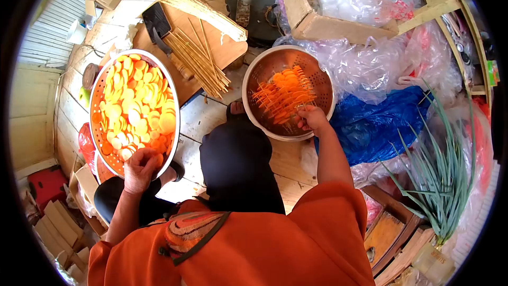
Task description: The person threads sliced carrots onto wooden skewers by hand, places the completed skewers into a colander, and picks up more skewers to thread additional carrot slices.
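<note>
A large metal colander (177, 90) on the left is heaped with round orange carrot slices (138, 106). At its near rim, my left hand (139, 169) pinches a carrot slice at the fingertips. Another colander (254, 69), to the right, contains several skewers threaded with carrot slices (286, 92). My right hand (313, 119) reaches over that colander's near right side, its fingers closed on the bare end of a skewer; how many ends it grips cannot be made out.
Behind lies a wooden board (182, 21) bearing bare bamboo sticks (198, 58), a knife (161, 41) and a phone (156, 20). To the right are a blue plastic bag (370, 124), clear bags (365, 69), green onions (442, 164) and a cardboard box (323, 25).
</note>
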Motion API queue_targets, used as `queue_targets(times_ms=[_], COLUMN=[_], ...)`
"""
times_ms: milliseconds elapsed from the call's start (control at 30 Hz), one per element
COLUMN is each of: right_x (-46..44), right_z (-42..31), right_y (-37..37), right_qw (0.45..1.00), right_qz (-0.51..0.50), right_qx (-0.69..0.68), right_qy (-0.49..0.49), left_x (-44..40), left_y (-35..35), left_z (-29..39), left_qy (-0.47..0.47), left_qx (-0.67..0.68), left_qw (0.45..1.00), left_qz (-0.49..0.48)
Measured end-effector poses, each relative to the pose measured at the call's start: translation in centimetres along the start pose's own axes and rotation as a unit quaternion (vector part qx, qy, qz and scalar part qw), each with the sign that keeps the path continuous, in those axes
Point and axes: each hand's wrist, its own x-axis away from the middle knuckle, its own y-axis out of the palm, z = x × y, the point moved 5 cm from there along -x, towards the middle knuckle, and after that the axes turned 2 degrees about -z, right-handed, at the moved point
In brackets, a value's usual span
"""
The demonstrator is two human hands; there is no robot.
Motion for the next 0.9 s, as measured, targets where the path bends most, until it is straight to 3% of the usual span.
queue_targets(times_ms=[333,400,633,700,800,900], right_x=[-4.6,-5.4,-6.6,-7.6,-5.6,-5.0], right_z=[2.4,3.2,5.1,4.9,2.9,2.9], right_y=[-2.2,-2.5,-2.9,-3.5,-2.8,-2.7], right_qw=[0.992,0.981,0.977,0.906,0.878,0.886], right_qz=[-0.03,-0.002,0.046,0.115,0.144,0.159], right_qx=[0.109,0.186,0.2,0.4,0.45,0.433], right_qy=[0.048,0.051,0.049,-0.08,-0.079,-0.059], left_x=[-0.3,-0.5,-0.6,-0.6,-0.5,-0.4], left_y=[0.3,0.1,0.2,0.0,0.1,0.1], left_z=[0.2,-0.6,-0.4,-0.9,-1.0,-0.7], left_qy=[-0.022,-0.017,-0.033,-0.037,-0.044,-0.045], left_qx=[-0.025,-0.038,-0.027,-0.033,-0.03,-0.015], left_qw=[0.999,0.999,0.999,0.999,0.999,0.999], left_qz=[0.017,0.014,0.009,0.008,0.01,0.014])
